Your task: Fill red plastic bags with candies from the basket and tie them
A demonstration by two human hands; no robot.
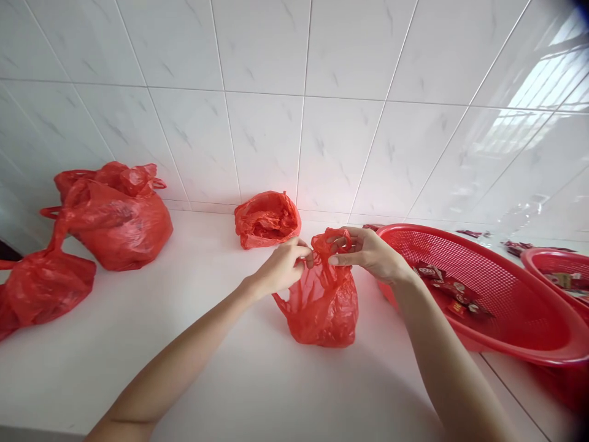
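A thin red plastic bag (324, 310) stands on the white counter in front of me, its body slightly bulging and its contents hidden. My left hand (288, 264) pinches the bag's top from the left, fingers closed on the gathered plastic. From the right, my right hand (363, 250) grips the upper part, with a handle loop round its fingers. Another handle hangs loose at the bag's left side. Just behind, near the wall, sits a second red bag (267, 222) with its mouth spread and crumpled red plastic inside.
Full red bags (124, 224) stand at the left by the wall, and a tied red bag (50, 285) lies nearer. On the right, a large red basket (497, 264) holds small wrapped packets (453, 291). Beyond it is another red basket (556, 261). A tiled wall (262, 141) bounds the counter.
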